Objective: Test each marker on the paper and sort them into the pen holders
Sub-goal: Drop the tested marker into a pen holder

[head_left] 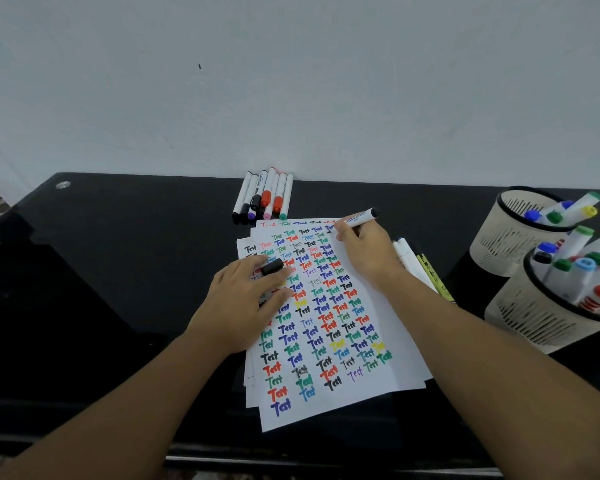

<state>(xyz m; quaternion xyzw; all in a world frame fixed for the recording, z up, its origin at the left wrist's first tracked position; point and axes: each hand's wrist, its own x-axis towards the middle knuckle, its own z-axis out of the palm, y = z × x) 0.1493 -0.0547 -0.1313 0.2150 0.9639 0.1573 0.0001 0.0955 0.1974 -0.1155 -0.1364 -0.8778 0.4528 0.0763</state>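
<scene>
Your right hand (364,251) pinches a black-ended marker (361,215) just right of the frame's centre, its tip on the upper right of the paper (329,327), which is covered in coloured "Test" words. Your left hand (243,303) lies on the paper's left side, holding a black cap (272,266) between its fingers. Untested markers (262,197) lie above the paper by the wall. Two pen holders (520,247) holding markers stand at the right edge.
</scene>
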